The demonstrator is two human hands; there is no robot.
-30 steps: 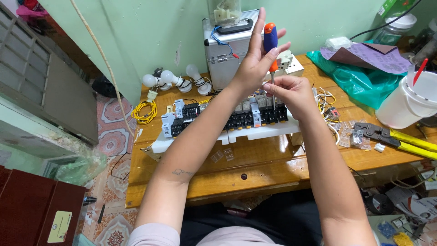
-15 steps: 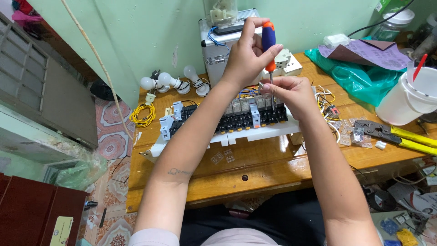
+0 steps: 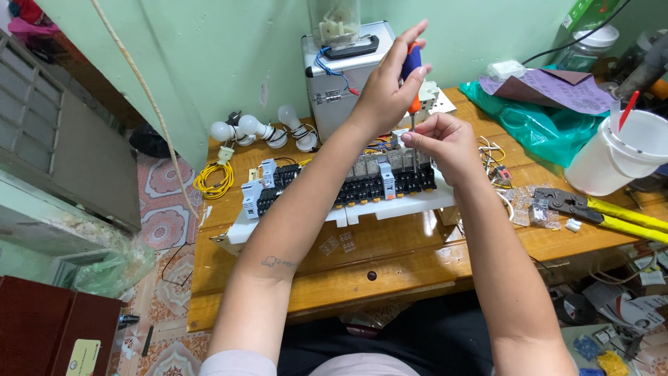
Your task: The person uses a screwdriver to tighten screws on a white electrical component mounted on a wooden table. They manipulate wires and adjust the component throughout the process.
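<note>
While you scan from the left: yellow wire coil (image 3: 213,179) sits on the wooden table (image 3: 390,254), light bulbs (image 3: 261,130) behind it by the wall. Next the relay rail (image 3: 341,184), long axis running left-right across the table in front of you. Your left hand (image 3: 387,89) is wrapped around the screwdriver (image 3: 412,73) handle, fingers partly fanned, holding it upright with the shaft pointing straight down at the rail's right end. Your right hand (image 3: 445,143) sits just below and right of it, fingers pinched narrow at the shaft near the tip, touching the rail top. Right hand is nearer the terminals. Silver case (image 3: 334,80) stands behind. Further right: crimping pliers (image 3: 598,207) with yellow handles, white bucket (image 3: 619,157), green bag (image 3: 536,122).
</note>
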